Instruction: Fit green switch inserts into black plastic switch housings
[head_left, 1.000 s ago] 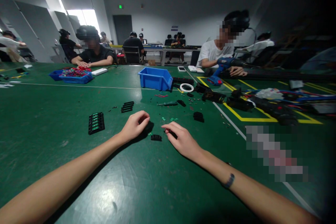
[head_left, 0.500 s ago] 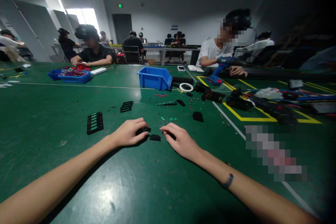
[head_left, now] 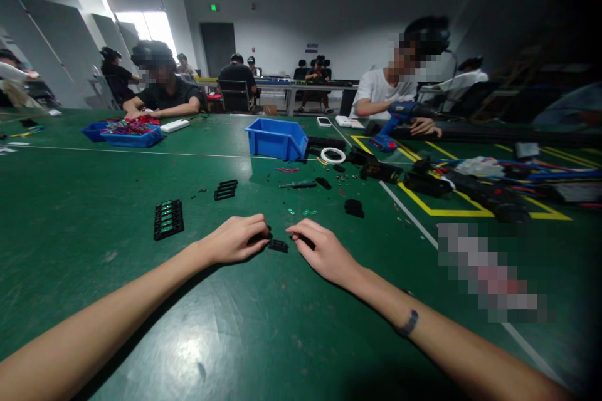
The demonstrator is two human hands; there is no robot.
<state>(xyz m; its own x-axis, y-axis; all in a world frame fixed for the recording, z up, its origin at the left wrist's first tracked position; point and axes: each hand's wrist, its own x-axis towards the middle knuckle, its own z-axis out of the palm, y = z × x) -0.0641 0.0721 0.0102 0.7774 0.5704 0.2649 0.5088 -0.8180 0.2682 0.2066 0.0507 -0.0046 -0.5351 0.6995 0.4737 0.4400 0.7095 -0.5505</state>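
left hand (head_left: 241,240): palm hidden; forearms (head_left: 126,310) cut off at bottom edge

A small black part (head_left: 278,245) lies between left fingers (head_left: 255,220) and right fingers (head_left: 305,227).

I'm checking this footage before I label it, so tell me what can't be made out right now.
Left hand, head view: the hand itself hides whether it grips anything.
Right hand, head view: tips too small to show whether it pinches anything.
Blue bin, head view: near wall hides the bottom.
Green bits, head view: too small to identify.
Blurred patch, head view: pixel blocks mask what lies there.
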